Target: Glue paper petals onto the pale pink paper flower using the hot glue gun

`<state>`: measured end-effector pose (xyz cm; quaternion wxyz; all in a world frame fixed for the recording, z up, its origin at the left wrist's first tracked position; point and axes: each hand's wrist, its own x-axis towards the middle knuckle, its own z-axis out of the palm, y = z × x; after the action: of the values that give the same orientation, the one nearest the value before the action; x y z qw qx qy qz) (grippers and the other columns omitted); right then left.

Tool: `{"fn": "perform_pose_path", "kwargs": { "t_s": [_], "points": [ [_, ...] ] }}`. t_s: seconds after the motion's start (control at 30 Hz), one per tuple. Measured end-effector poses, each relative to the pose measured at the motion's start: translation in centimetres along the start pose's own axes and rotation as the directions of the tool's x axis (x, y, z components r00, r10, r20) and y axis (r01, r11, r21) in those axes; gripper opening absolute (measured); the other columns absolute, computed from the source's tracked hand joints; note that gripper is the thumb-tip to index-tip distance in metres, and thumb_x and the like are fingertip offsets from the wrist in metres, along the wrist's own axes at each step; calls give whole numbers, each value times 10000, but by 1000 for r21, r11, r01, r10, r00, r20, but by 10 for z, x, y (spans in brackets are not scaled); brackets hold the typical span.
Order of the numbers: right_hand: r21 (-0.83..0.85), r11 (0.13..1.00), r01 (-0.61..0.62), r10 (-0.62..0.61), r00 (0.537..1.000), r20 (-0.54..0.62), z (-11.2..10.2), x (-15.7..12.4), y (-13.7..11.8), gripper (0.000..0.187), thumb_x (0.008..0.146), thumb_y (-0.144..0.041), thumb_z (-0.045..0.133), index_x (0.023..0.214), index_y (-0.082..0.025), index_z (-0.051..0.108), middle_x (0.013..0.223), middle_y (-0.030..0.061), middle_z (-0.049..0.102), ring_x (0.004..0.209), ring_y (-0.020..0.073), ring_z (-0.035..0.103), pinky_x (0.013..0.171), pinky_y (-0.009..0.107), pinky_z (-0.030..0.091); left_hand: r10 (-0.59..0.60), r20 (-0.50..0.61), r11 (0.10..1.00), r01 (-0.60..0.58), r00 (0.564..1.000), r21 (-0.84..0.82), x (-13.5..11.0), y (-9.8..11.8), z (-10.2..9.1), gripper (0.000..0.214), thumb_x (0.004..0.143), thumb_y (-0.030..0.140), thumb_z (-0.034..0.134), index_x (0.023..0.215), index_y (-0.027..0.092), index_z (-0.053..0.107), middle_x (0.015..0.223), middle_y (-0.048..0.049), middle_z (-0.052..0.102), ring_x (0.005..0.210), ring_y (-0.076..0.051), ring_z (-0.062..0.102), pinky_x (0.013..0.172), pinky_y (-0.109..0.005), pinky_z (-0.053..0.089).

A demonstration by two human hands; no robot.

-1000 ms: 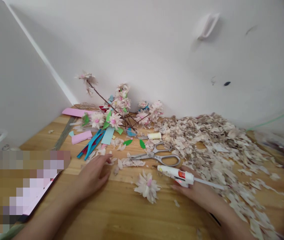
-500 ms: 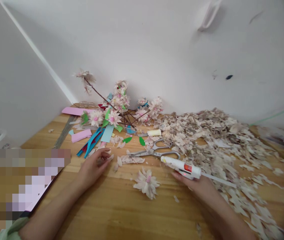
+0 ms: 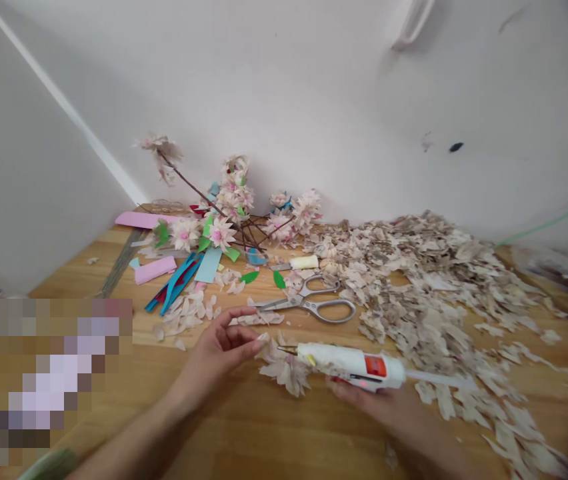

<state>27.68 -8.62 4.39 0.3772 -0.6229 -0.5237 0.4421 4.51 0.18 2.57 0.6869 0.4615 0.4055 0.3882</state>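
My right hand [image 3: 364,397] is wrapped round a white hot glue gun [image 3: 337,360], its metal nozzle pointing left and a clear glue stick [image 3: 439,379] jutting from its back. Thumb and finger of my left hand [image 3: 231,340] pinch a small pale petal [image 3: 263,338], close to the nozzle tip. Just below the nozzle a pale layered flower [image 3: 289,377] lies on the table, partly covered by the gun and petal. Silver scissors [image 3: 309,303] rest behind both hands, blades to the left.
A wide heap of dried pale petals [image 3: 414,267] covers the right side. Finished flowers on twigs [image 3: 234,193] stand against the wall. Blue strips [image 3: 179,283], pink paper [image 3: 157,269], green leaves [image 3: 250,277] and a yellow-handled knife [image 3: 304,262] lie nearby. The lower left is pixelated.
My left hand has moved right and toward the flower with the petal in its fingers. My right hand has brought the glue gun left and nearer, its nozzle now over the flower.
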Motion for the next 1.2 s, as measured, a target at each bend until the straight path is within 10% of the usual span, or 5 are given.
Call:
{"fn": "perform_pose_path", "kwargs": {
  "t_s": [0.7, 1.2],
  "points": [
    [-196, 971, 135, -143, 989, -25, 5, -1, 1, 250, 734, -513, 639, 673, -271, 655, 627, 2, 667, 577, 207, 635, 526, 295, 550, 10, 69, 998, -14, 998, 55, -10, -5, 3, 560, 651, 336, 784, 1129, 205, 524, 703, 12, 706, 616, -112, 622, 617, -224, 455],
    [-242, 966, 90, -106, 993, -56, 5, -1, 3, 261, 735, -505, 624, 684, -252, 657, 695, 8, 708, 634, 198, 662, 578, 277, 556, 16, 97, 997, -24, 995, 79, -11, -4, 4, 532, 676, 310, 770, 1125, 199, 506, 744, -5, 729, 673, -124, 655, 654, -227, 475]
  ]
}}
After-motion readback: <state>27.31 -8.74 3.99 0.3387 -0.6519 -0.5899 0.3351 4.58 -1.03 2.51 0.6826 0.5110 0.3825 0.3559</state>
